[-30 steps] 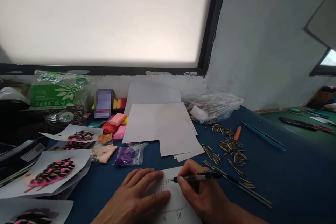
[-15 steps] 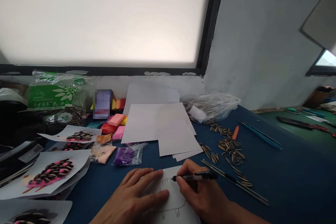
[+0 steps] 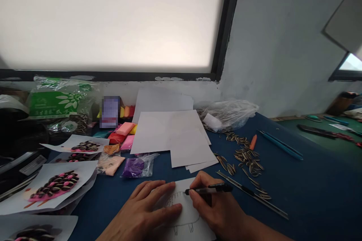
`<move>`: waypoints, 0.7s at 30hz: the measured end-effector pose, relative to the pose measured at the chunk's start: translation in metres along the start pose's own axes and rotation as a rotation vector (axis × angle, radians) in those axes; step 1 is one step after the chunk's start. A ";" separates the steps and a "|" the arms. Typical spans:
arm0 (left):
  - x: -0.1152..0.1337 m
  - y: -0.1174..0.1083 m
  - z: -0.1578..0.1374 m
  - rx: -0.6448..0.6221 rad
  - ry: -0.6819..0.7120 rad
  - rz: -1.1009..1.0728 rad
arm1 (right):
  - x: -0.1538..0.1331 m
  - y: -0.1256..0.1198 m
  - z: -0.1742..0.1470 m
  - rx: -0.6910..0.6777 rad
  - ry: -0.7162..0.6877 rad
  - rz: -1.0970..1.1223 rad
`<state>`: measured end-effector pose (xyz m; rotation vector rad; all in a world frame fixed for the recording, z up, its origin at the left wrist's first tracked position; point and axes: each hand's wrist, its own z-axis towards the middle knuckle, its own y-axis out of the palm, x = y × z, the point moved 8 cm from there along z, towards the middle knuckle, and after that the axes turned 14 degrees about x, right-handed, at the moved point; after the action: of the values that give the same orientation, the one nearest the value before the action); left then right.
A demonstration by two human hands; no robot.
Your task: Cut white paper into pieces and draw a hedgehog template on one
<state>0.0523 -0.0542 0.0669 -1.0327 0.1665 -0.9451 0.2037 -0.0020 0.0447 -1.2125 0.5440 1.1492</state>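
Note:
A black pen point(image 3: 207, 189) is pinched in my right hand point(image 3: 217, 205), its tip on a white sheet of paper point(image 3: 188, 211) at the bottom middle. The sheet carries a thin line drawing: a rounded outline with small scallops along its upper left and short legs below. My left hand point(image 3: 149, 207) lies flat over the left part of the sheet, fingers spread, covering some of the drawing. Just right of my right hand, a metal craft knife point(image 3: 251, 194) with a dark grip lies slantwise on the blue table point(image 3: 283, 180).
Blank paper point(image 3: 164, 131) is stacked behind the sheet. Sunflower seeds point(image 3: 249, 158), an orange crayon-like stick point(image 3: 253, 142) and blue tweezers point(image 3: 279, 144) lie to the right. Purple clay point(image 3: 135, 167) in a bag, other coloured packets and cards with seed pictures point(image 3: 56, 186) are at left.
The pen and my right hand have shifted very slightly left. My left hand stays in place on the paper.

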 end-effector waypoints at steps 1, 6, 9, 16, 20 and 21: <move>0.000 0.000 0.000 0.001 0.000 0.002 | 0.000 0.000 0.000 -0.003 0.001 0.000; 0.000 0.001 -0.002 0.003 0.007 0.004 | 0.001 0.001 -0.002 -0.018 0.003 0.001; -0.001 0.002 -0.003 0.010 0.012 0.007 | 0.001 0.000 -0.002 -0.016 -0.002 -0.012; -0.006 0.008 -0.003 -0.052 -0.035 0.033 | -0.002 0.001 0.000 -0.022 -0.007 -0.022; -0.004 0.006 -0.003 -0.041 -0.011 0.003 | -0.004 0.000 0.000 -0.009 -0.004 -0.043; -0.003 0.005 -0.003 -0.029 0.002 -0.003 | -0.005 -0.001 0.001 -0.005 -0.009 -0.044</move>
<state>0.0517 -0.0537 0.0606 -1.0592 0.1809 -0.9491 0.2025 -0.0033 0.0493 -1.2174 0.5055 1.1188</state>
